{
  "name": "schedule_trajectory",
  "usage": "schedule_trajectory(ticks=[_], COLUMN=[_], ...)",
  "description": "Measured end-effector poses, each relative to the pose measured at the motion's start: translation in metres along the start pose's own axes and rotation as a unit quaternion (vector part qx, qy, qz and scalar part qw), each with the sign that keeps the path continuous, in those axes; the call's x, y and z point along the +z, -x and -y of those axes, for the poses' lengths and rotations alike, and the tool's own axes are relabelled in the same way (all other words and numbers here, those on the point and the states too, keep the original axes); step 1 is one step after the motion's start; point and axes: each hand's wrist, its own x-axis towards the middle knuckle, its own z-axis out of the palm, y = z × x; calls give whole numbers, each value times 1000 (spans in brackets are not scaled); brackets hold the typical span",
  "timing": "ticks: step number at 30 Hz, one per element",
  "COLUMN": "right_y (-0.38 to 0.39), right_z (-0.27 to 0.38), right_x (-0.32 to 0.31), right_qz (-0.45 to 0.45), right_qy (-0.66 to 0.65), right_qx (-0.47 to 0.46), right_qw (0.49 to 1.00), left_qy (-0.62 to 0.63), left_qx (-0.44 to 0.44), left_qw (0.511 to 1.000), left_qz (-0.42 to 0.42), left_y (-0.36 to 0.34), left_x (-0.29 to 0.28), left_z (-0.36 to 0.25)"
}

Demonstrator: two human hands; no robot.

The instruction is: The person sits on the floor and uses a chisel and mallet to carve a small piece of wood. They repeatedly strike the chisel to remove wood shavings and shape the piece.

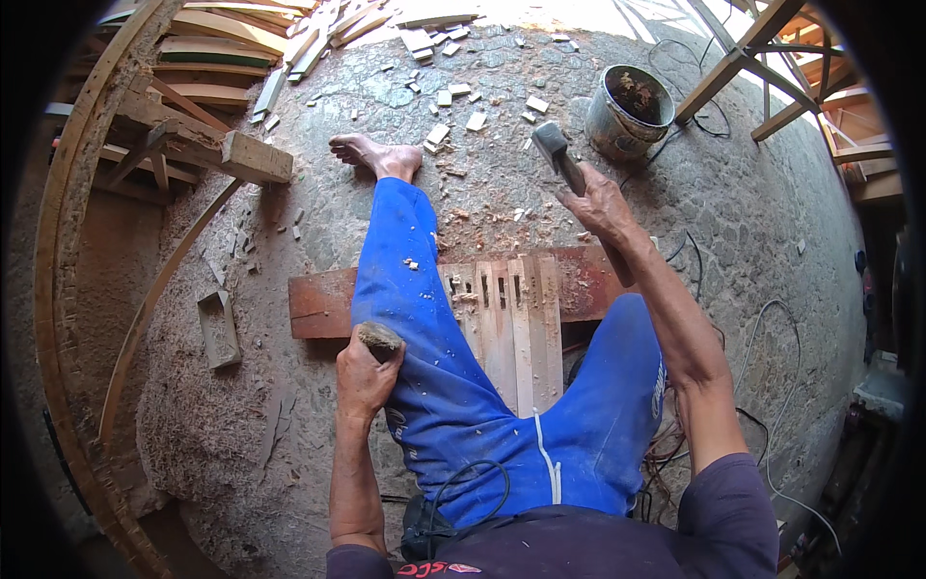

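My left hand (363,381) rests by my left thigh, its fingers wrapped round a chisel (380,337). Its worn, blunt wooden handle end points up, and the blade is hidden. My right hand (600,205) is raised above my right knee and grips a hammer (554,151) with a dark head, its handle running back under my forearm. Between my legs, several pale wooden strips (522,333) lie side by side with slots cut near their far ends. They rest on a thick reddish beam (323,301) that lies crosswise.
Wood chips and offcut blocks (476,121) litter the floor ahead. A grimy bucket (627,114) stands front right. Wooden framing (258,157) and a curved timber (145,299) occupy the left side. A small rectangular box (220,329) sits left, and cables (772,386) trail at right.
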Motion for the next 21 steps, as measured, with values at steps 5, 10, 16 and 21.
schedule_trajectory(ticks=[5,10,16,21], right_y=[100,167,161,125], right_z=[50,27,13,-21], right_x=[-60,-59,-18,-15], right_qz=[88,229,480,444], right_qy=[-203,-260,-23,-13], right_qx=[168,173,-57,-100], right_qw=[961,922,875,891], left_qy=[-40,-44,-35,-35], left_qx=[-2,28,47,58], left_qw=[998,998,997,995], left_qz=[-40,-39,-59,-80], left_y=[0,-6,0,8], left_x=[14,19,24,22], left_z=[7,-3,-21,-38])
